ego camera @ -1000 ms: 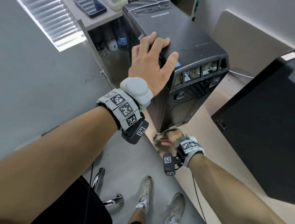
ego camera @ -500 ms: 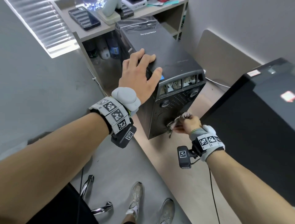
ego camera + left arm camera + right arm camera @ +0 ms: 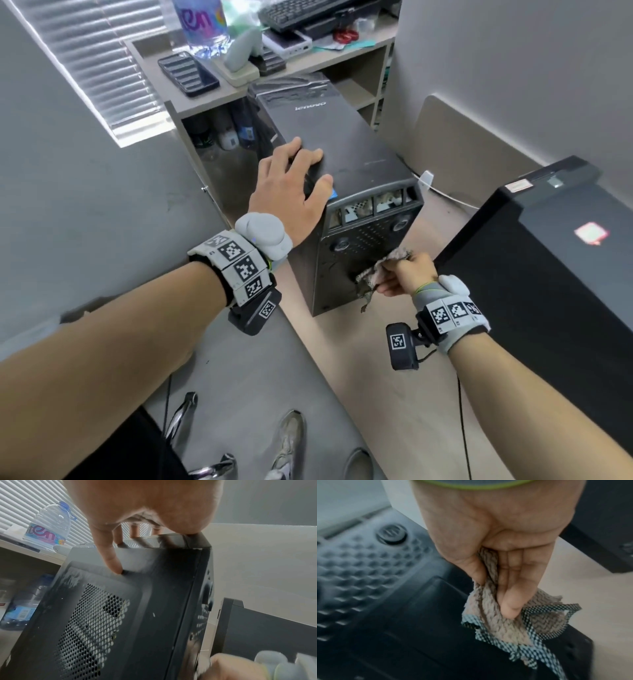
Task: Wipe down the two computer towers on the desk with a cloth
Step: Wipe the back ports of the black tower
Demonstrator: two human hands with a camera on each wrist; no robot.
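Cloth (image 3: 378,274) bunched in your right hand (image 3: 409,275) presses the near tower's (image 3: 346,161) front panel at five o'clock; your left hand (image 3: 291,192) lies flat on top, fingers spread. Second tower (image 3: 548,274) stands at three o'clock.

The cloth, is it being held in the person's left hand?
No, the right hand grips the cloth against the tower's front, while the left hand rests on the tower top.
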